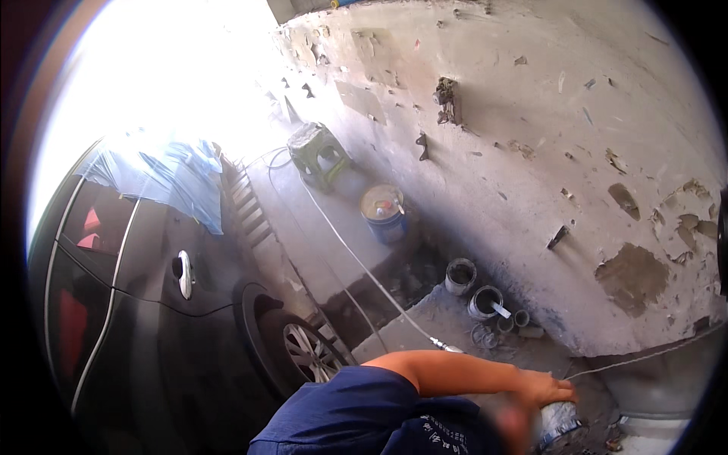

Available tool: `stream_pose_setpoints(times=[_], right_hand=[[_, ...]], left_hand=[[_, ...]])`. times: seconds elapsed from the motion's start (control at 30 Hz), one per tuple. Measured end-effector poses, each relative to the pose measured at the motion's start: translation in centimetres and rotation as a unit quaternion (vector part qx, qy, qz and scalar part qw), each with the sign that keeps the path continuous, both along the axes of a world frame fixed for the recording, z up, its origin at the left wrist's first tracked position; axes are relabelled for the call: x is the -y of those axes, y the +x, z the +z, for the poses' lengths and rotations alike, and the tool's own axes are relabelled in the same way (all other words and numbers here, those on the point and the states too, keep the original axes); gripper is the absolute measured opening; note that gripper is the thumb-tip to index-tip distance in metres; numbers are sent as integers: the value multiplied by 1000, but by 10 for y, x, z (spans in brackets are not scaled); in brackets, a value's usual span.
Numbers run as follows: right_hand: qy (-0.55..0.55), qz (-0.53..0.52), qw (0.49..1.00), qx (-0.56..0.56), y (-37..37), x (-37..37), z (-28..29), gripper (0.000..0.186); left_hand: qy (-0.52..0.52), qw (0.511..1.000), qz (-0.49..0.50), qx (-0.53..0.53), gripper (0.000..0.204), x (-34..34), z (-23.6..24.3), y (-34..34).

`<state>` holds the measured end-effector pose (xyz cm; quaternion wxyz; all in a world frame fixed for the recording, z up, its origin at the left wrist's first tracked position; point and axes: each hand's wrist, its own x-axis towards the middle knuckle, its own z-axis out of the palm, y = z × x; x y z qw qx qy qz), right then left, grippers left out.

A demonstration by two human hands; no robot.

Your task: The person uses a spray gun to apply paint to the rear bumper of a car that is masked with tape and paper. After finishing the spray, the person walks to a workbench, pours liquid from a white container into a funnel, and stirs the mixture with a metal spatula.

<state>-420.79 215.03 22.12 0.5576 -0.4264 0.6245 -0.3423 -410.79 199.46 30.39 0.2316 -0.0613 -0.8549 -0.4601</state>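
Note:
My left hand (555,388) reaches across to the lower right, its fingers curled over the top of a whitish, scuffed can (560,421). A blue short sleeve covers that upper arm. Blurred skin (512,413) beside the can may be my right hand, but its fingers cannot be made out. A pale hose (364,265) with a metal fitting (444,345) lies on the ground beyond the forearm. Several stained pots (485,303) stand close by, one with a white stick in it.
A dark car (152,318) with blue plastic sheeting (152,174) takes up the left. A green-grey machine (315,152) and a blue drum (383,212) stand ahead along the flaking wall (531,152). A twisted cord (644,356) runs at the right.

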Motion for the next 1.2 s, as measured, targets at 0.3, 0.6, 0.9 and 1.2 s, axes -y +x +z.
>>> stream_pose_setpoints(times=[0.3, 0.6, 0.9, 1.2], right_hand=[[-192, -126, 941, -251, -39, -44, -15, 31], [-59, -417, 867, -265, -176, -223, -38, 47], [-135, -552, 790, -229, -191, -329, 20, 36], [58, -535, 811, -230, -198, -376, -1, 39]], left_hand=[[9, 997, -72, 23, 98, -49, 50, -99], [80, 985, -122, -92, 109, -191, 100, -222], [115, 945, -298, -73, 110, -326, 86, -336], [101, 909, -399, 60, 96, -403, 45, -396]])
